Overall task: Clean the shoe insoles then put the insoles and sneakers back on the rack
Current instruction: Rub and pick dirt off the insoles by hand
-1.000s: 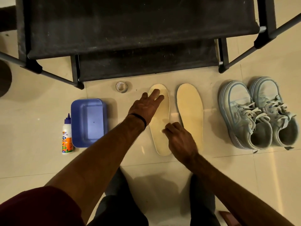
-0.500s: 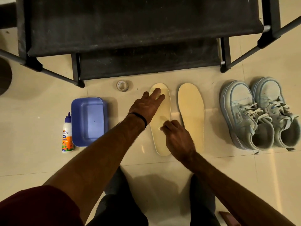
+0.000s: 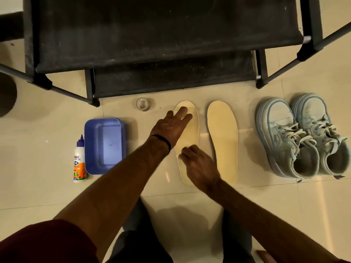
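Two pale yellow insoles lie side by side on the floor tiles in front of the black shoe rack [image 3: 152, 35]. My left hand [image 3: 171, 126] presses the toe end of the left insole [image 3: 190, 133] with straight fingers. My right hand [image 3: 199, 166] has its fingers curled, and their tips touch the middle of the same insole. Nothing shows in that hand. The right insole [image 3: 222, 137] lies untouched. A pair of light blue sneakers [image 3: 303, 137] stands on the floor to the right, laces loose.
A blue plastic tub [image 3: 103, 145] sits on the floor to the left, with a white squeeze bottle [image 3: 79, 160] lying beside it. A small tape roll [image 3: 142, 104] rests near the rack's foot. My knees show at the bottom edge.
My right hand's fingertips have shifted slightly left across the left insole. My left hand has stayed pressed on the toe end.
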